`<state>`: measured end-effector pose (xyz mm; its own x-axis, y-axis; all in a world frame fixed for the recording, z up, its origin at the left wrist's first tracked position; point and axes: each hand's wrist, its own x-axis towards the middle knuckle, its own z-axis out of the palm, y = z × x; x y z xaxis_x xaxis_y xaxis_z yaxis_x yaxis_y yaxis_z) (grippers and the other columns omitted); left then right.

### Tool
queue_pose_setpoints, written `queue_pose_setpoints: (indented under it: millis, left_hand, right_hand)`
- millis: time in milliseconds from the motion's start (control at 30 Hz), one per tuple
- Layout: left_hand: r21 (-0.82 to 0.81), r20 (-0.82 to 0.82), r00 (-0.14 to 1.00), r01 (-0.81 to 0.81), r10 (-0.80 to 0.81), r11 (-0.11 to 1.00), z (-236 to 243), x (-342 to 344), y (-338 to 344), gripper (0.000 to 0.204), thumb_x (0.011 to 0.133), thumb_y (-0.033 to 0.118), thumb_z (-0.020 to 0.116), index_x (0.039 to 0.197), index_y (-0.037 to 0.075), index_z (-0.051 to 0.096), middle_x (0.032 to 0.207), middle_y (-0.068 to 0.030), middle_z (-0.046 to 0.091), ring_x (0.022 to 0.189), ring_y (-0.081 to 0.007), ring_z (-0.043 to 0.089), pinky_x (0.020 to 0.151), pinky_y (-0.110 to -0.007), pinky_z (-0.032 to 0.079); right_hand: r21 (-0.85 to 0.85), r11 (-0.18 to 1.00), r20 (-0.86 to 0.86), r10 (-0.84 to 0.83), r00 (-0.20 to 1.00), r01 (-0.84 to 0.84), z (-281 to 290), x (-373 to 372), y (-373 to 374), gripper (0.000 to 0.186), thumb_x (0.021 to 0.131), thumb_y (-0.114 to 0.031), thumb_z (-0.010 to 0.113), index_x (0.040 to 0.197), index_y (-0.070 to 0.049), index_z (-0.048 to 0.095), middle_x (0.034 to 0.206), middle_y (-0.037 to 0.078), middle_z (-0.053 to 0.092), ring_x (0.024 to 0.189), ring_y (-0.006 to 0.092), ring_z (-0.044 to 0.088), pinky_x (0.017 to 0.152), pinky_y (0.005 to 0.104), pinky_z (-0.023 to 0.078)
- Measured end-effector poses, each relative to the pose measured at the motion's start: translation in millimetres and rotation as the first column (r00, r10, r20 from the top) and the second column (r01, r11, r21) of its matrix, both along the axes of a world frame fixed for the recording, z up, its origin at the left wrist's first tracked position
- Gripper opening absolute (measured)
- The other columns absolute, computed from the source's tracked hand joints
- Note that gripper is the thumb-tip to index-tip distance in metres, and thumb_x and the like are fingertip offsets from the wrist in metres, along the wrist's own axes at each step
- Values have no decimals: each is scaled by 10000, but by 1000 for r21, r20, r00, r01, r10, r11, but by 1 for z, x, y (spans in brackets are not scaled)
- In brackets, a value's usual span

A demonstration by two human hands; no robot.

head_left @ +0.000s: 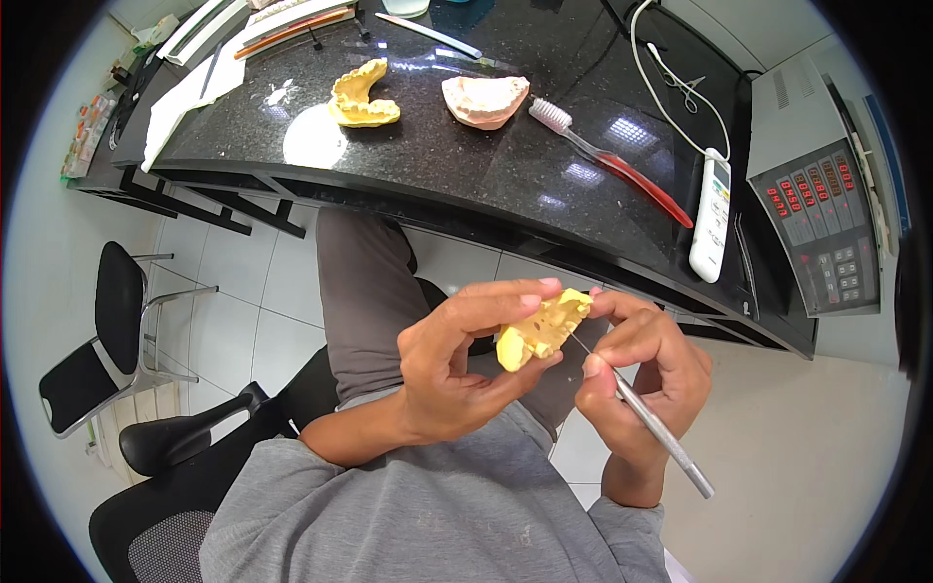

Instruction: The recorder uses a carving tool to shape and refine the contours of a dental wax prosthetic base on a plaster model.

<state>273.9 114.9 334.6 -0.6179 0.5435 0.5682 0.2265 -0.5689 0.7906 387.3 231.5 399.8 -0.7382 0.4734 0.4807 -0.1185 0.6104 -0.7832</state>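
Note:
Above my lap, my left hand (462,355) is closed around a yellow plaster dental cast (546,328), with the thumb below it and the fingers along its upper side. My right hand (646,374) pinches a slim metal carving tool (661,432) with a knurled silver handle. Its thin tip reaches the right side of the cast; whether it touches the plaster I cannot tell. Fingertips of the right hand rest by the cast's upper right end. On the bench beyond lie another yellow dental cast (363,95), horseshoe-shaped, and a pinkish-white dental cast (486,101).
The black speckled bench (428,146) curves across the far side. On it lie a red-handled toothbrush (617,165), a white remote control (712,219), scissors (686,89) and a white-bladed tool (428,35). A grey device with red digits (821,214) stands right; a black chair (119,291) stands left.

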Motion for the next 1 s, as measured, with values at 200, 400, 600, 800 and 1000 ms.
queue_pose_setpoints:
  millis: [200, 400, 600, 800, 1000]
  left_hand:
    - [2, -2, 1000, 20, -20, 1000, 2, -2, 0, 544, 714, -86, 791, 1194, -33, 539, 1201, -256, 616, 1082, -278, 650, 860, -308, 568]
    - [10, -34, 999, 7, -7, 1000, 2, -2, -1, 544, 715, -97, 782, 1200, -35, 544, 1212, -260, 611, 1091, -279, 646, 867, -307, 560]
    - [-3, -21, 1000, 12, -12, 1000, -3, -2, -4, 549, 709, -109, 776, 1202, -37, 546, 1212, -260, 612, 1095, -277, 641, 880, -315, 553]
    - [-1, -29, 1000, 8, -8, 1000, -2, -2, 2, 552, 704, -112, 777, 1200, -33, 548, 1208, -252, 618, 1086, -284, 645, 873, -315, 555]
    - [-47, -66, 997, -49, 46, 998, -3, -4, -2, 539, 693, -102, 788, 1178, -20, 569, 1191, -234, 634, 1058, -272, 659, 857, -310, 562]
  right_hand:
    - [-9, 1000, -16, -27, 999, 27, 0, -1, -1, 164, 628, 28, 704, 702, -29, 569, 624, 83, 621, 751, 269, 705, 833, 454, 569]
    - [-8, 1000, -24, -20, 1000, 20, 0, 0, -2, 170, 623, 35, 706, 706, -29, 572, 625, 84, 623, 756, 271, 707, 832, 450, 569]
    - [33, 999, 13, 9, 1000, -9, -2, -2, -1, 171, 610, 42, 701, 691, -33, 570, 617, 80, 616, 751, 266, 709, 827, 444, 572]
    - [-7, 999, 0, -43, 999, 43, -1, -1, -2, 168, 597, 54, 682, 683, -34, 569, 608, 73, 609, 759, 268, 705, 822, 435, 572]
    - [78, 997, 32, 26, 999, -29, 1, -2, 1, 159, 616, 54, 685, 696, -24, 572, 625, 74, 600, 790, 294, 704, 811, 424, 569]
